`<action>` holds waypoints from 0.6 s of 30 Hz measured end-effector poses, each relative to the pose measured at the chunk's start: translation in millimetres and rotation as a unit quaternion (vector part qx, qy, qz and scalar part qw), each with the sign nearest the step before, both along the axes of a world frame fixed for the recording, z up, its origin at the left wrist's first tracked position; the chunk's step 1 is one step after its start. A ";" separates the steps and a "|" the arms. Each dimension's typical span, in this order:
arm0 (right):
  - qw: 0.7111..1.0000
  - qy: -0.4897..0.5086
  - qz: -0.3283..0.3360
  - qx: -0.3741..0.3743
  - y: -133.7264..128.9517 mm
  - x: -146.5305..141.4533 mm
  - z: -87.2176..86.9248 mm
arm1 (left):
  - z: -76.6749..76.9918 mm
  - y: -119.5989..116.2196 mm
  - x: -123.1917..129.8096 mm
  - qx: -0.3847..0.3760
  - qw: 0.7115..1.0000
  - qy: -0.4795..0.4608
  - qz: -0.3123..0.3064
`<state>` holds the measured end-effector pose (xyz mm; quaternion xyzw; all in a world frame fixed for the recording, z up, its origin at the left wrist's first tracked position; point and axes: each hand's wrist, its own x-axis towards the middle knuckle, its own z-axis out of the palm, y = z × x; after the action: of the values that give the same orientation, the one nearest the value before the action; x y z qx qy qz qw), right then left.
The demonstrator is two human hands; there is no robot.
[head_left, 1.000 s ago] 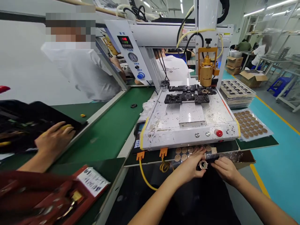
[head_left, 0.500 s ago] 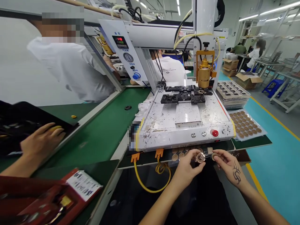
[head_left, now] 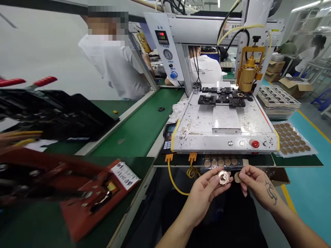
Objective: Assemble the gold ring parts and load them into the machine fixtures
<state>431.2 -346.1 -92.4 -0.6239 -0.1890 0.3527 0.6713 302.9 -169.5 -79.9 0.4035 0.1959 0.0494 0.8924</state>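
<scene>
My left hand [head_left: 208,186] holds a round rose-gold metal ring part [head_left: 223,177] between thumb and fingers, its face turned up. Close to its right, my right hand [head_left: 254,181] pinches a small round brown disc [head_left: 237,177] by its edge. The two pieces are near each other with a small gap between. Just beyond my hands, a strip of brown round discs [head_left: 220,162] lies on the green table edge. The white machine [head_left: 224,141] stands behind it, with black fixtures [head_left: 222,98] on its bed.
A sheet of brown discs [head_left: 292,139] and stacked trays [head_left: 279,103] sit right of the machine. Yellow cables [head_left: 176,184] hang at its front left. A red press [head_left: 90,203] stands at lower left, with a co-worker's hand [head_left: 15,137] beyond it.
The view has swung left, so the machine appears further right. My right hand has drawn the brown disc away from the strip. The co-worker's hand has moved toward the left edge.
</scene>
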 end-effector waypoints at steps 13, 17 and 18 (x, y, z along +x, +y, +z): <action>0.978 -0.199 0.039 -0.057 9.1 -12.3 27.6 | -2.0 -7.7 -18.8 0.039 0.998 -0.043 -0.007; 0.973 -0.212 0.071 -0.058 14.0 -18.0 27.4 | -0.1 -10.3 -22.5 0.042 0.998 -0.046 -0.004; 0.973 -0.209 0.078 -0.058 14.7 -19.1 27.0 | 0.1 -10.8 -23.4 0.044 0.998 -0.046 -0.002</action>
<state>412.1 -331.4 -65.4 -0.7050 -0.3524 0.2757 0.5502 279.5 -180.3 -79.8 0.4400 0.1515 0.0751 0.8819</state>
